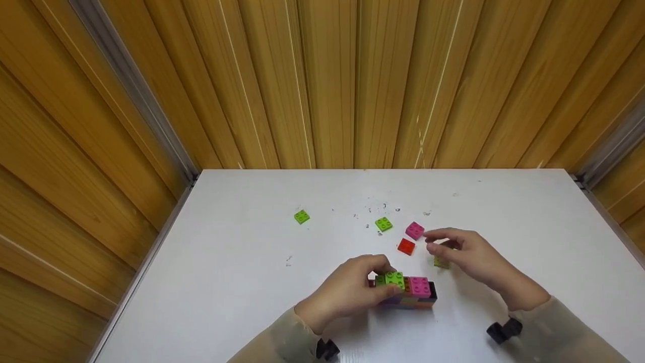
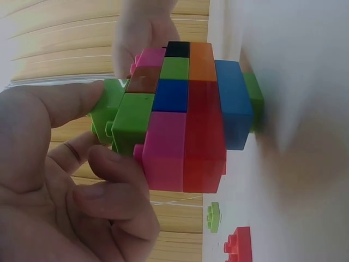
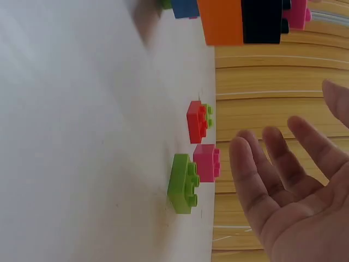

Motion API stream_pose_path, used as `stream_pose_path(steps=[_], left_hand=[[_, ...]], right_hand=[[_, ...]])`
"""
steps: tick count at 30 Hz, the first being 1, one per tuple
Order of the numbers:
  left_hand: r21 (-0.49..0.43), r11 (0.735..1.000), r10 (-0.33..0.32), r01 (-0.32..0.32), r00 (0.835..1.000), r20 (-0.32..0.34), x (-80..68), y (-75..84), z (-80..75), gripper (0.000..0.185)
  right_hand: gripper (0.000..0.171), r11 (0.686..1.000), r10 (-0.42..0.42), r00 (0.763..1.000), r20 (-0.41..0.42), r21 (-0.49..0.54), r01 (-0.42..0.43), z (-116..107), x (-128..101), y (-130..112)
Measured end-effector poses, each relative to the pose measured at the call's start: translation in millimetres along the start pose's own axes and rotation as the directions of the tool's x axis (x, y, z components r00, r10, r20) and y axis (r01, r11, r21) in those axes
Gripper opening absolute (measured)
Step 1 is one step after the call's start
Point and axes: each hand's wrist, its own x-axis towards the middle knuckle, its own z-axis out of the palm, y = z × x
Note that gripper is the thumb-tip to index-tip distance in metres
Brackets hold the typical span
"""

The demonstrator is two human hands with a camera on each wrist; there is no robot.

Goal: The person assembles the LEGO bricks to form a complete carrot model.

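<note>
My left hand pinches a light green brick on top of a block of joined toy bricks. Pink, red, orange, blue, black, brown and green bricks make up this block, stacked in layers. Seen from the left wrist, a blue brick and a green brick form its lowest layers. My right hand hovers over a loose green brick, fingers relaxed and holding nothing. Near its fingertips lie a loose pink brick and a red brick.
Two more green bricks lie farther back, one at the middle and another to the left. Small dark marks dot the white table. Wood-patterned panels rise behind its back edge and on both sides.
</note>
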Motion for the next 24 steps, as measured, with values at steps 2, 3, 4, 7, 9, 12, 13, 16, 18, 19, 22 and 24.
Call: stream_pose_path(steps=[2,3,4,7,9,12,13,16,18,19,22,24], left_hand=[[-0.001,1.000,-0.008,0.008,1.000,0.001,-0.5,0.2,-0.4,0.014],[0.001,1.000,-0.011,0.011,1.000,0.001,-0.9,0.2,-0.6,0.014],[0.005,1.000,-0.012,0.012,1.000,0.000,-1.3,0.2,-0.7,0.014],[0.032,0.999,-0.005,0.005,1.000,-0.007,-2.3,-0.2,-0.8,0.015],[0.052,0.999,0.004,-0.003,1.000,-0.011,-2.9,-0.5,-0.8,0.016],[0.072,0.997,0.014,-0.013,1.000,-0.016,-3.2,-0.9,-0.9,0.016],[0.075,0.997,0.016,-0.014,1.000,-0.017,-3.0,-0.9,-0.9,0.016],[0.075,0.997,0.012,-0.011,1.000,-0.011,-2.6,-0.6,-1.1,0.017],[0.074,0.997,0.012,-0.012,1.000,-0.005,-2.3,-0.2,-1.1,0.017],[0.075,0.997,0.014,-0.014,1.000,-0.002,-2.1,-0.1,-1.1,0.017],[0.079,0.997,0.022,-0.022,1.000,0.000,-1.9,-0.1,-1.2,0.017],[0.082,0.996,0.025,-0.025,1.000,0.000,-1.9,-0.3,-1.3,0.017]], right_hand=[[0.053,0.999,0.042,0.998,-0.036,-0.016,-0.043,-2,10,1],[0.054,0.998,0.054,0.997,-0.046,-0.018,-0.055,-3,15,2],[0.054,0.998,0.064,0.997,-0.049,-0.015,-0.065,-3,20,3],[0.055,0.995,0.096,0.994,-0.044,-0.032,-0.097,-2,34,5],[0.056,0.991,0.121,0.992,-0.038,-0.057,-0.123,-1,42,6],[0.059,0.985,0.151,0.988,-0.039,-0.082,-0.154,1,53,7],[0.060,0.983,0.163,0.986,-0.044,-0.082,-0.166,1,56,7],[0.061,0.978,0.194,0.980,-0.047,-0.070,-0.197,3,64,10],[0.062,0.973,0.221,0.974,-0.043,-0.063,-0.223,4,68,13],[0.063,0.970,0.232,0.972,-0.037,-0.062,-0.234,5,69,14],[0.064,0.963,0.261,0.965,-0.022,-0.066,-0.262,5,72,16],[0.064,0.960,0.271,0.962,-0.025,-0.070,-0.272,5,73,18]])
